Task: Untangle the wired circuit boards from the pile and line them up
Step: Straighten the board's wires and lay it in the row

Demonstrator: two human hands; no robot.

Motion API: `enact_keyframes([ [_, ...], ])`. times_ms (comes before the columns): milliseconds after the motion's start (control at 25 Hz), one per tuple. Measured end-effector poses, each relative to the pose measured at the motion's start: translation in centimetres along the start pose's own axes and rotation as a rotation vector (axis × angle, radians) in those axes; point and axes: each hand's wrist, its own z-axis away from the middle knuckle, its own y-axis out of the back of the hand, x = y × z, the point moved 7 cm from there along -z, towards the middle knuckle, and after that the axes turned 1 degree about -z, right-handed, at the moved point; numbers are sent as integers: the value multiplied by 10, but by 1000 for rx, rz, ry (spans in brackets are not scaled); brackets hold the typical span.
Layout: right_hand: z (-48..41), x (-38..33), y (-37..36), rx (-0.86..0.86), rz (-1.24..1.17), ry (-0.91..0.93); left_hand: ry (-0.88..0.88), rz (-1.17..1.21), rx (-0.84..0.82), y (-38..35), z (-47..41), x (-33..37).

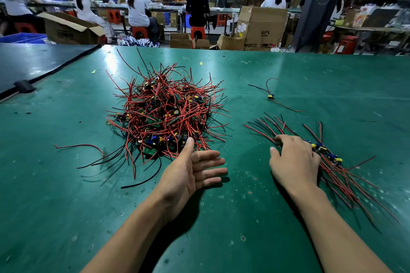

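Observation:
A tangled pile (165,111) of small green circuit boards with red and black wires lies on the green table (244,217), left of centre. At the right lies a row of boards (328,155) side by side, their wires fanned out toward and away from me. My right hand (295,162) rests palm down on the left part of that row, fingers relaxed. My left hand (195,168) hovers just in front of the pile, palm turned sideways, fingers straight, thumb up near the pile's front edge. It holds nothing. One single board (270,96) with wires lies apart, farther back.
A dark mat (33,64) covers the table's far left corner. Beyond the table's far edge stand cardboard boxes (261,24), red stools and several seated workers at benches. A loose red wire (82,146) trails left of the pile.

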Motion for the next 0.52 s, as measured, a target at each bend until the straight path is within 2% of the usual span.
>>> enact_keyframes([
  [280, -3, 1, 5, 61, -71, 27, -3, -10, 10, 1, -1, -1],
  [520, -7, 6, 11, 157, -329, 57, -13, -19, -2, 0, 0, 0],
])
